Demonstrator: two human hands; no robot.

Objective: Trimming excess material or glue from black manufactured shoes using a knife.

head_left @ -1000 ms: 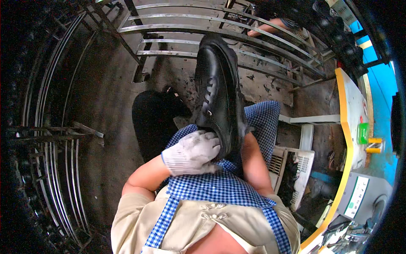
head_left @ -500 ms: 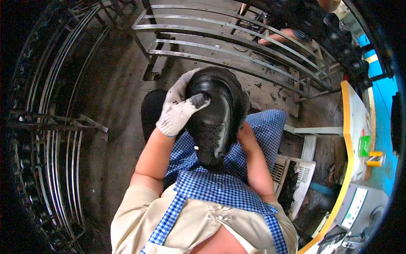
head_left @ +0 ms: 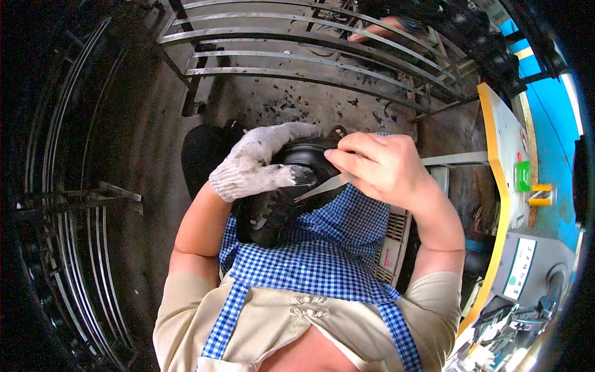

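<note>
A black shoe [head_left: 263,214] with a thick shiny rim is tilted over my lap, its toe end away from me. My left hand [head_left: 260,158], in a soiled white knit glove with dark fingertips, is closed around that end, the thumb on its upper side. My bare right hand [head_left: 384,167] is at the shoe's right side, thumb and fingers closed. From beneath it a knife's pale, pointed blade [head_left: 323,188] slants toward the shoe; the handle is hidden in the hand. A small dark curl [head_left: 338,132] shows by the fingertips, and I cannot tell what it is.
Ahead stands a metal rail rack [head_left: 266,37], with another person's arm [head_left: 378,30] beyond it. More racks [head_left: 93,266] line the left. Dark scraps [head_left: 288,105] litter the floor. To my right are a yellow-edged table [head_left: 496,142] and a pale slotted crate [head_left: 392,245].
My right hand has come up from beside my lap to the shoe's right side, and the blade now shows. The shoe has tilted and moved slightly lower, still in my left hand.
</note>
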